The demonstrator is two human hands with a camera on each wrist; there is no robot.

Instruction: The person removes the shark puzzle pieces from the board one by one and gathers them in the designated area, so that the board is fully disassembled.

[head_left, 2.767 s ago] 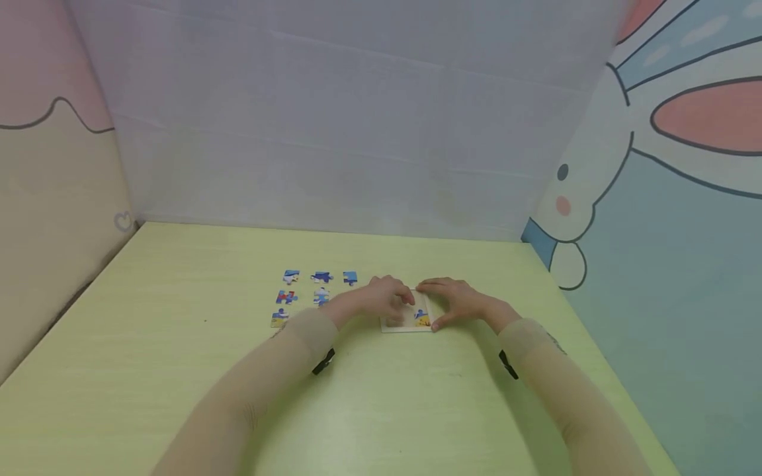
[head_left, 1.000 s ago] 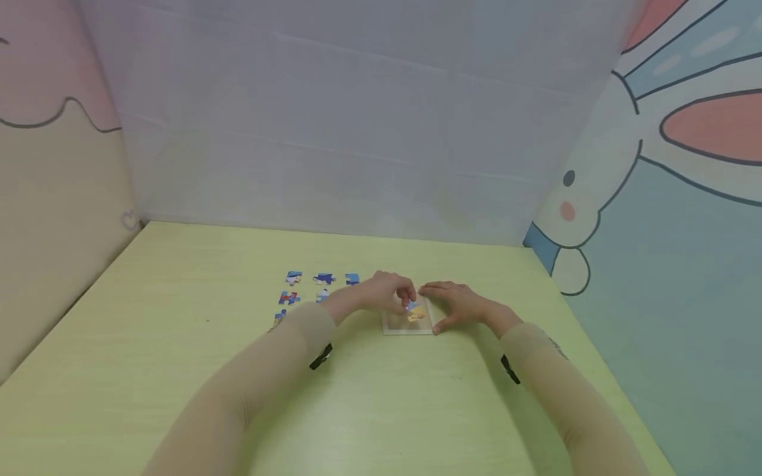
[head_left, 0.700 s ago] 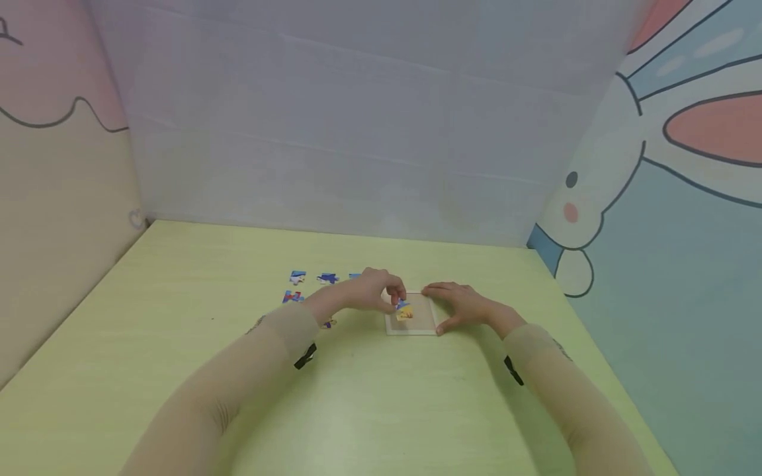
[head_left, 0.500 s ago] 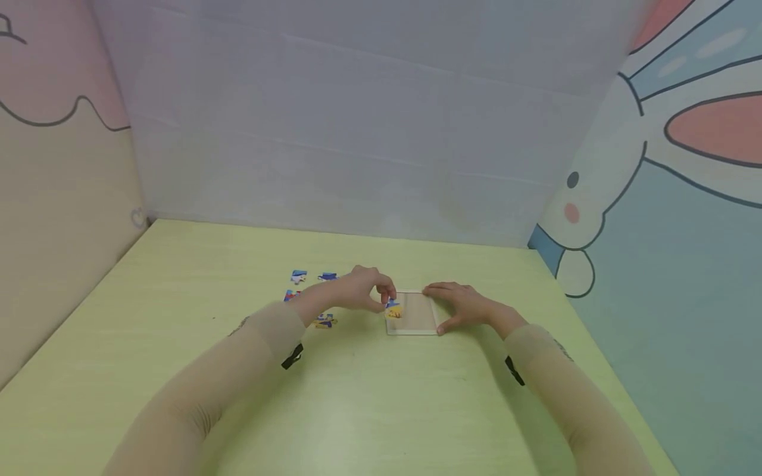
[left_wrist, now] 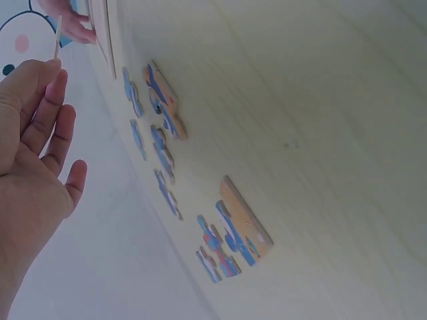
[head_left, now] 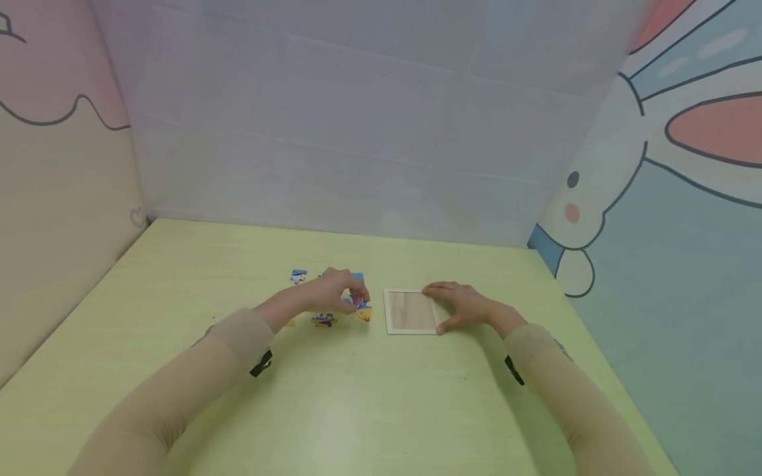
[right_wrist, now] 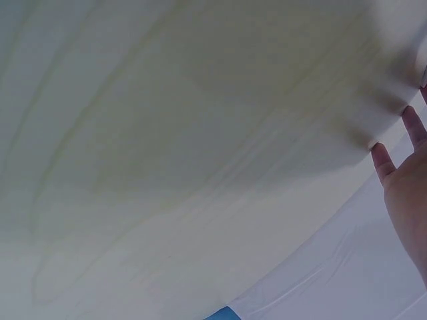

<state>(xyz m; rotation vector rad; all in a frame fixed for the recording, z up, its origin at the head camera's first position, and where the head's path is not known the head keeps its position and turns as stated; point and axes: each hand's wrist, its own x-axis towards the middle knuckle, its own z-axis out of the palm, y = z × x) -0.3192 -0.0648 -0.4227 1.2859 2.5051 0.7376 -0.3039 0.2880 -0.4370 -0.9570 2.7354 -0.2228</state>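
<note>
My left hand (head_left: 336,291) pinches a jigsaw piece (head_left: 364,313), blue and yellow, between thumb and fingers, raised left of a square wooden puzzle tray (head_left: 412,311). In the left wrist view the held jigsaw piece (left_wrist: 58,37) appears edge-on at the fingertips of the left hand (left_wrist: 33,133). Bare pale wood shows inside the tray's light rim. My right hand (head_left: 467,307) rests at the tray's right side, fingers at the far corner, thumb at the near one. The right wrist view catches only part of the right hand (right_wrist: 407,193), its fingertips down by the table.
Several loose jigsaw pieces (head_left: 299,276) lie on the pale yellow table (head_left: 381,396), some hidden behind the left arm. The left wrist view shows more pieces (left_wrist: 160,97) flat on the tabletop. A white sheet (head_left: 333,132) hangs behind, and a rabbit-painted panel (head_left: 684,277) stands right.
The jigsaw piece that lay at the tray's near right corner has been lifted out. My left hand has carried it left, past the tray's rim. The right hand stays at the tray.
</note>
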